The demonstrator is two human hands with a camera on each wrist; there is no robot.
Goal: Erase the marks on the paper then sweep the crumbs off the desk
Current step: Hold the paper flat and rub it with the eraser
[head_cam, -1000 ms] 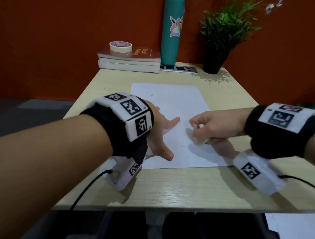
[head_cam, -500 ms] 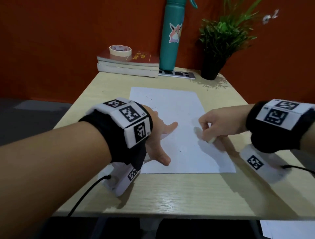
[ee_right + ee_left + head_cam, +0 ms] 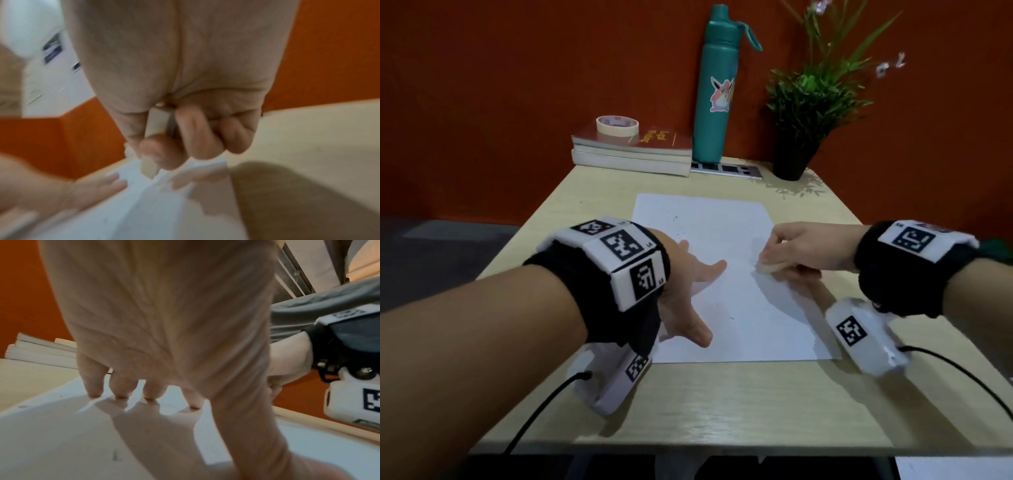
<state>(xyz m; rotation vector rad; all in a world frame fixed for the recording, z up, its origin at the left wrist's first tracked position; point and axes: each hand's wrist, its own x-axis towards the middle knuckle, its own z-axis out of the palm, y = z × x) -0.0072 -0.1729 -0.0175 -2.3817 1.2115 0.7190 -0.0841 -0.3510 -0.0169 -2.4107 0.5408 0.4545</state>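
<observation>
White paper [image 3: 709,274] lies mid-desk [image 3: 688,404], pinned by the spread left hand [image 3: 688,291] at 9 o'clock while the right hand [image 3: 808,246] pinches an eraser [image 3: 770,266] at 3 o'clock; faint marks remain, sweeping not begun.

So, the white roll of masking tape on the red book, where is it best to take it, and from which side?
The white roll of masking tape lies flat on the red book, hole upward. Probably come from above and pinch its wall, one finger in the hole, thumb outside. Its front side is free.
</observation>
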